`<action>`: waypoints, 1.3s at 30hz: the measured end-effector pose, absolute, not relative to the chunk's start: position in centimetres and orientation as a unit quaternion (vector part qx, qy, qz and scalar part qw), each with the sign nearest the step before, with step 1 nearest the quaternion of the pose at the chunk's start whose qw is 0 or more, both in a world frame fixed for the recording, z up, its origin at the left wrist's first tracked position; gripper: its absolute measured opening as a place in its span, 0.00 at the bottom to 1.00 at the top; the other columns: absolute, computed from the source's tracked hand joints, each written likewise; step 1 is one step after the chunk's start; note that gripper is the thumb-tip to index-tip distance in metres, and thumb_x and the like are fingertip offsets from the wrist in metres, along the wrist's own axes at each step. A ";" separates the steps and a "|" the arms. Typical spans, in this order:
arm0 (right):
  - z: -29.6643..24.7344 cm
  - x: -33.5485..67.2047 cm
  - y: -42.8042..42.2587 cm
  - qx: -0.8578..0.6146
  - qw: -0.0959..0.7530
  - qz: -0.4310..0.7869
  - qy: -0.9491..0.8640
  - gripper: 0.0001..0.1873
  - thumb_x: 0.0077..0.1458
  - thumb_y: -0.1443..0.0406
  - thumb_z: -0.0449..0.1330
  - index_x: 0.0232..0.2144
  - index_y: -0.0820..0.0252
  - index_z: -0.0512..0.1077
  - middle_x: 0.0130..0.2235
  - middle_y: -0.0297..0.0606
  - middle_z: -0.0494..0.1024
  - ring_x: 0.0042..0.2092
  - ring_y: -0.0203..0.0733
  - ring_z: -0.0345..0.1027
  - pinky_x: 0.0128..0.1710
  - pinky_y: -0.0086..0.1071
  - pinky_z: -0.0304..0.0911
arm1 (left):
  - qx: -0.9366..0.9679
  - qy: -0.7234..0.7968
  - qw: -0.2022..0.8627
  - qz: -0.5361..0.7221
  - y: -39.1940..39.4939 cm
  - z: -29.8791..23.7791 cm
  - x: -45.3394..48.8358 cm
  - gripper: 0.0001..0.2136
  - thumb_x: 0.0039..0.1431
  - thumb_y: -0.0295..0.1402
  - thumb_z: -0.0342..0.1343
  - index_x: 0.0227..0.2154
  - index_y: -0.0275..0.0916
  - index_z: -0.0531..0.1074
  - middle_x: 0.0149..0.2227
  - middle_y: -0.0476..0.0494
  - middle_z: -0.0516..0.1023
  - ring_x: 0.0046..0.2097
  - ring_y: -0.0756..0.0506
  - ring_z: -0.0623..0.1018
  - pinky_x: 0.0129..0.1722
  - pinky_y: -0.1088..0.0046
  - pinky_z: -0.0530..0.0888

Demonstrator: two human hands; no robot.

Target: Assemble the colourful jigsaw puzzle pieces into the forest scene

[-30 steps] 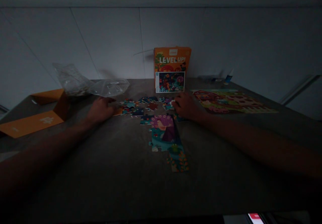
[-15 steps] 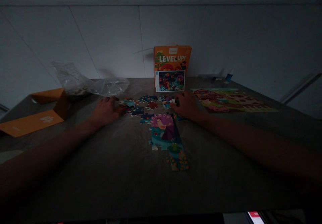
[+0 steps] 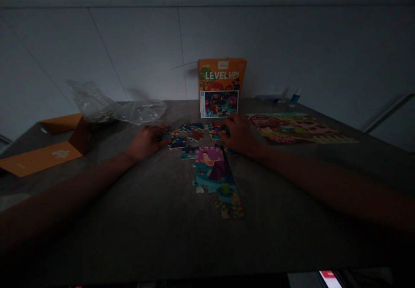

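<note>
A partly joined jigsaw puzzle lies flat on the grey table, with a pink-purple peacock at its top and leafy orange plants at its lower end. Loose puzzle pieces are spread beyond it, and a reddish-brown piece lies among them. My left hand rests over the left side of these pieces, fingers stretched and thumb apart, hiding some of them. Over the pieces on the right, my right hand arches with thumb and fingers apart, its fingertips close to a colourful piece. The scene is dim.
Against the wall stands an orange puzzle box with a picture card leaning on it. A finished farm puzzle lies right, below a small blue bottle. Left are an open orange box tray and clear plastic bags.
My left hand has slid right, further over the loose pieces. My right hand has shifted slightly, and the whitish piece seen at its fingertips no longer shows.
</note>
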State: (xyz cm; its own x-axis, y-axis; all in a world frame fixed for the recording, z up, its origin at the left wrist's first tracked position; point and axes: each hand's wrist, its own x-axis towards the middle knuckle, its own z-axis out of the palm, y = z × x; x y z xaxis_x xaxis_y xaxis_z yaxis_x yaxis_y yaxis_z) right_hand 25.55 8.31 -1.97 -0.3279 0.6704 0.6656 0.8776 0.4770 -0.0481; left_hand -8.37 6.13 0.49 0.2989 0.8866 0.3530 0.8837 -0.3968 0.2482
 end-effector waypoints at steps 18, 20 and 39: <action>-1.9 25.5 7.8 -0.390 0.340 -0.172 -0.838 0.07 0.60 0.64 0.59 0.39 0.61 0.76 0.45 0.48 0.75 0.50 0.53 0.65 0.54 0.47 0.57 | 0.793 0.571 -0.056 0.204 6.7 -0.4 -9.0 0.27 0.57 0.48 0.58 0.54 0.35 0.75 0.53 0.33 0.79 0.56 0.33 0.77 0.61 0.53 0.70; -1.7 25.4 7.7 -0.383 0.347 -0.170 -0.839 0.07 0.60 0.64 0.59 0.38 0.61 0.76 0.44 0.48 0.76 0.49 0.52 0.66 0.53 0.47 0.57 | 0.797 0.551 -0.065 0.239 6.3 -0.2 -8.8 0.29 0.57 0.47 0.60 0.56 0.34 0.73 0.54 0.33 0.78 0.57 0.33 0.76 0.60 0.54 0.71; -0.8 22.2 2.6 -0.199 0.255 0.297 -0.898 0.11 0.62 0.60 0.61 0.34 0.63 0.77 0.30 0.34 0.77 0.32 0.34 0.68 0.33 0.29 0.58 | 0.950 0.118 -0.146 0.251 -0.2 1.8 -5.0 0.21 0.66 0.32 0.59 0.61 0.36 0.68 0.56 0.34 0.77 0.59 0.38 0.75 0.60 0.56 0.75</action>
State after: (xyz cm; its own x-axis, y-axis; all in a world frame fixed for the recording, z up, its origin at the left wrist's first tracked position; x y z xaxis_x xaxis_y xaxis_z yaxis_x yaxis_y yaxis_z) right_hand 22.21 2.59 -0.81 -0.7909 0.5096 0.3390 0.2072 0.7441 -0.6352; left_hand -4.98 -0.23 1.77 0.8457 0.1515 0.5117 0.2979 -0.9295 -0.2172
